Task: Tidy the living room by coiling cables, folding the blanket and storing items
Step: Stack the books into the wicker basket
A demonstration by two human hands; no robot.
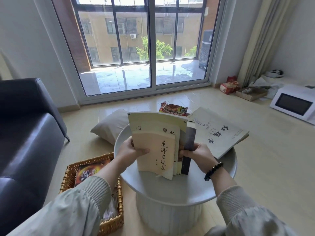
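Observation:
A stack of several books (156, 149) stands upright on its lower edge on the round white side table (172, 191). My left hand (131, 151) grips the stack's left side, thumb across the cream front cover. My right hand (198, 153) grips the right side, fingers on a dark book at the back. A large pale book (219, 132) lies flat on the table's far right, overhanging the rim. A red snack packet (173, 109) shows behind the books.
A wicker basket (71, 174) holding a dark orange box sits on the floor at the left, beside a dark sofa (25, 133). A grey pillow (110, 126) lies beyond the table. A white microwave (294, 103) and cardboard boxes (250, 93) are at the right.

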